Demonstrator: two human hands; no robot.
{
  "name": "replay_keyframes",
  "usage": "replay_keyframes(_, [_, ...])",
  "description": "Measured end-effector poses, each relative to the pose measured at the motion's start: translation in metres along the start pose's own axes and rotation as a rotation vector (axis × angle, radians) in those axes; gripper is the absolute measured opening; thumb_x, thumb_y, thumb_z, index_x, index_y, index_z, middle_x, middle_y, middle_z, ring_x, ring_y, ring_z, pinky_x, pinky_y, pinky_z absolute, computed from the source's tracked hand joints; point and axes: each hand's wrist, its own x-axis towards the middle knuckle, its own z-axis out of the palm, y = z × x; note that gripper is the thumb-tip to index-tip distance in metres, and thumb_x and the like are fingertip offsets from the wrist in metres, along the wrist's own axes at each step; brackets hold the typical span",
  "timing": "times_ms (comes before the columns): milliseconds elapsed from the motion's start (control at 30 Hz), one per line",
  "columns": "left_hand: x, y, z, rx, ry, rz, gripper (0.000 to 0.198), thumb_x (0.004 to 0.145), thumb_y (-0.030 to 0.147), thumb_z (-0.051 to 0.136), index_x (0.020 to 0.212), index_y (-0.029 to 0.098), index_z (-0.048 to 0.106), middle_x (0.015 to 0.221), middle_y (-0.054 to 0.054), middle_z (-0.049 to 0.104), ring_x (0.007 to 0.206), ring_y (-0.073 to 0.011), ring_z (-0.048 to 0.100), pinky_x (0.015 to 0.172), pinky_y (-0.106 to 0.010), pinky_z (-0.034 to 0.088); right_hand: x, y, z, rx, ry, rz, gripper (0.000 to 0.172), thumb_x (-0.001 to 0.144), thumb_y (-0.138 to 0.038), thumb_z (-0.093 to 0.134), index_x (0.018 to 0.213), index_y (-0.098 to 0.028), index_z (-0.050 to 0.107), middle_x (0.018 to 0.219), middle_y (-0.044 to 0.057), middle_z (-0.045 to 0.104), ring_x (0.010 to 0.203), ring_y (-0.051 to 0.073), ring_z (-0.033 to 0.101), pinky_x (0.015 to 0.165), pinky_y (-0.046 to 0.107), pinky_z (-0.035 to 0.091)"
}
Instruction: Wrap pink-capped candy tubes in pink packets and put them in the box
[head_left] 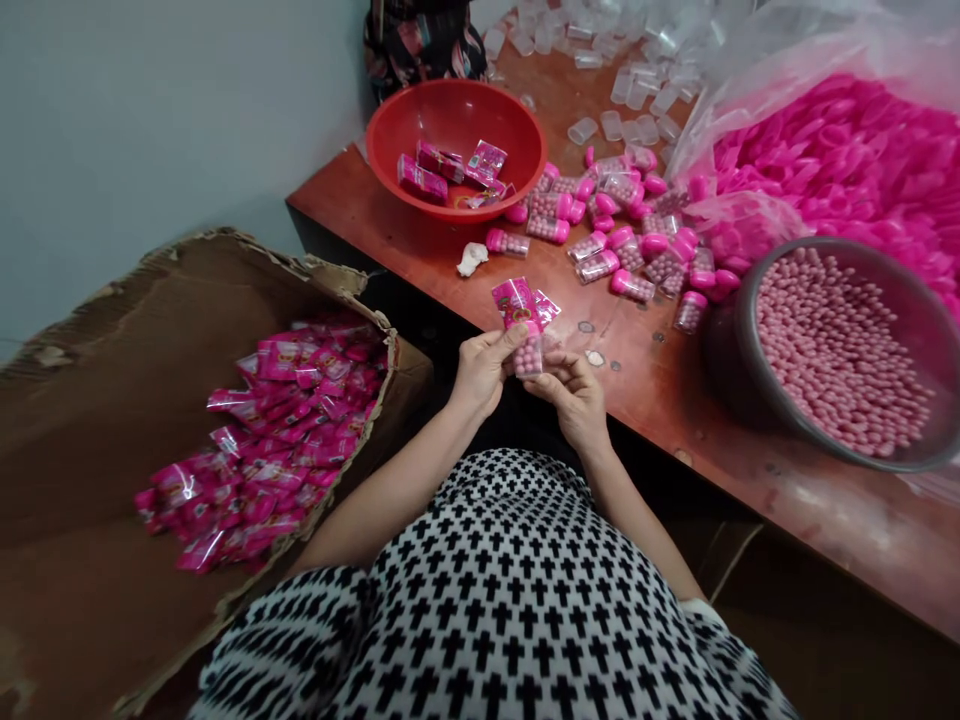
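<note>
In front of my body, my left hand [482, 372] pinches a small clear jar of pink balls [529, 357], thumb across its upper part. A shiny printed pink wrapper [514, 297] sits at the jar's top end; whether it is around the jar or just against it I cannot tell. My right hand [576, 405] is closed at the jar's lower right side, thumb and fingertips against it. Just behind, another pink wrapper [546, 308] shows on the table's edge. Beyond lie several similar pink-capped jars [598, 265] filled with balls.
A red bowl [382, 150] holds several pink packets on the wooden table [337, 215]. At right stand a dark bucket of pink balls [739, 350] and a plastic bag of pink caps [847, 150]. Clear cups [637, 90] lie behind. To my left, a cardboard box [90, 420] contains wrapped packets.
</note>
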Motion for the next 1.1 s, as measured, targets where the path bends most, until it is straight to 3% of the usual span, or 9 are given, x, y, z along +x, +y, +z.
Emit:
replay_keyframes(133, [-0.005,0.000,0.004,-0.027,0.005,-0.047,0.032,0.057,0.038,0.082,0.066,0.010,0.068,0.066,-0.006,0.067,0.058,-0.0106,0.059,0.057,-0.022,0.046,-0.003,0.005,-0.001,0.027,0.079,0.006,0.029,0.068,-0.031,0.077,0.089,-0.023,0.059,0.076,-0.004,0.069,0.068,0.013,0.069,0.069,0.031,0.061])
replay_keyframes(267, [-0.013,0.002,0.010,-0.022,-0.013,-0.005,0.029,0.059,0.036,0.081,0.063,0.011,0.067,0.062,-0.003,0.064,0.057,-0.0097,0.058,0.059,-0.022,0.046,-0.007,0.000,0.001,-0.021,0.145,-0.067,0.025,0.068,-0.028,0.078,0.087,-0.021,0.063,0.076,-0.003,0.070,0.067,0.013,0.068,0.069,0.030,0.061])
replay_keyframes(467, [-0.012,0.007,0.013,-0.088,-0.002,-0.012,0.036,0.058,0.041,0.082,0.067,0.010,0.066,0.065,-0.003,0.065,0.057,-0.0101,0.059,0.061,-0.024,0.048,-0.013,-0.016,0.006,-0.144,0.168,-0.097,0.022,0.069,-0.029,0.077,0.085,-0.018,0.068,0.081,0.000,0.073,0.070,0.014,0.069,0.070,0.031,0.061])
replay_keyframes(667, [-0.013,0.003,0.011,-0.008,0.056,-0.009,0.034,0.055,0.038,0.083,0.064,0.010,0.066,0.059,-0.002,0.063,0.053,-0.0088,0.056,0.055,-0.022,0.046,-0.016,-0.012,0.008,-0.135,0.204,-0.118,0.021,0.068,-0.030,0.078,0.084,-0.018,0.069,0.079,0.000,0.074,0.068,0.015,0.070,0.070,0.034,0.062])
replay_keyframes(900, [-0.016,0.003,0.015,-0.067,0.012,-0.044,0.033,0.059,0.037,0.081,0.073,0.009,0.069,0.067,-0.006,0.068,0.055,-0.0096,0.059,0.057,-0.022,0.046,-0.019,-0.010,0.000,-0.501,0.192,-0.336,0.013,0.073,-0.026,0.073,0.085,-0.022,0.073,0.086,0.002,0.075,0.076,0.017,0.070,0.078,0.034,0.058])
replay_keyframes(1100, [-0.014,-0.011,0.029,0.034,-0.037,-0.063,0.026,0.063,0.032,0.079,0.071,0.009,0.071,0.071,-0.008,0.071,0.056,-0.0076,0.058,0.057,-0.020,0.043,-0.016,-0.012,-0.003,-0.025,0.253,-0.125,0.016,0.067,-0.027,0.078,0.079,-0.020,0.071,0.077,0.000,0.075,0.068,0.016,0.071,0.073,0.035,0.061])
